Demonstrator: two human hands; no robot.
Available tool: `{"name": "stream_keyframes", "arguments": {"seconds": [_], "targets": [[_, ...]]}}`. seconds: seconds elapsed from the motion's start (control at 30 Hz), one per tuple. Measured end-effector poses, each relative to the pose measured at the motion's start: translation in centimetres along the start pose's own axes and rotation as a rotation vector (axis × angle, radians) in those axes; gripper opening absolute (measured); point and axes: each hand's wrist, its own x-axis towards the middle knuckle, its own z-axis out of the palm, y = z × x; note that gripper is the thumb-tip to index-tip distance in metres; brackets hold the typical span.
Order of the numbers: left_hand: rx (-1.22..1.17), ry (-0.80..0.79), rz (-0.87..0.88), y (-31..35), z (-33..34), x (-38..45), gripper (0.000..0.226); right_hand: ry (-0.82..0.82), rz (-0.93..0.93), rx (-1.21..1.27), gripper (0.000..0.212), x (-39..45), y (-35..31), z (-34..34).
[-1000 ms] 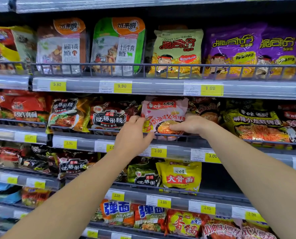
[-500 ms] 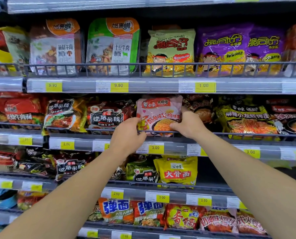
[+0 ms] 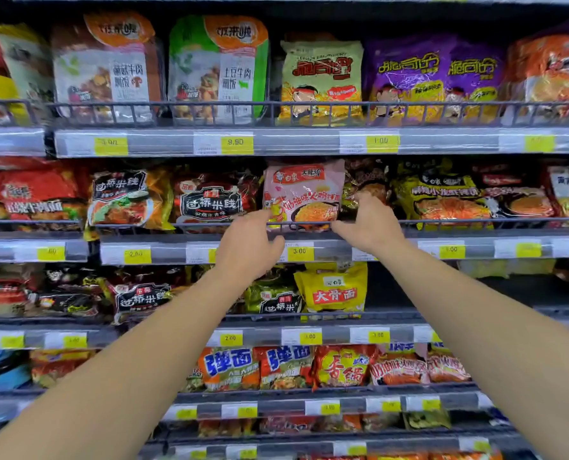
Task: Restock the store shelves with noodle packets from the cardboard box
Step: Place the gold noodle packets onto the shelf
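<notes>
The pink noodle packet point(image 3: 304, 194) stands upright at the shelf's front rail point(image 3: 442, 222). Left hand point(image 3: 248, 249) and right hand point(image 3: 371, 224) flank it, grips loose, holding nothing. Placement looks finished; next means fetching another packet.

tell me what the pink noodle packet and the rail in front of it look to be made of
Pink noodle packet: looks like thin printed plastic film, slightly glossy, with soft creases and a crimped top edge. Rail: seems to be dark coated metal wire, going by its thin straight bars and dull sheen; blur leaves the coating uncertain.
</notes>
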Motion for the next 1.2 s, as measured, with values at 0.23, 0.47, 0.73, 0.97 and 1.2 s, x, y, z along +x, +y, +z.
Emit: {"name": "stream_keyframes", "arguments": {"seconds": [0.23, 0.47, 0.73, 0.97, 1.2], "targets": [[-0.043, -0.147, -0.002, 0.0, -0.4, -6.9, 0.056, -0.132, -0.133, -0.148, 0.069, -9.5, -1.6, 2.0], [-0.001, -0.333, -0.124, -2.6, -0.5, -18.8, 0.059, -0.336, -0.225, -0.232, 0.064, -20.6, -3.0, 6.4], [-0.017, -0.574, -0.315, -6.6, 0.4, -35.4, 0.056, -0.657, -0.218, -0.201, 0.065, -35.3, -2.5, 13.7], [-0.019, -0.788, -0.469, -12.3, 0.9, -47.1, 0.054, -0.865, -0.109, -0.138, 0.06, -46.2, -4.3, 21.1], [-0.063, -0.901, -0.594, -24.4, 0.7, -54.1, 0.055, -1.087, -0.046, -0.155, 0.061, -52.1, -9.9, 31.4]]}}
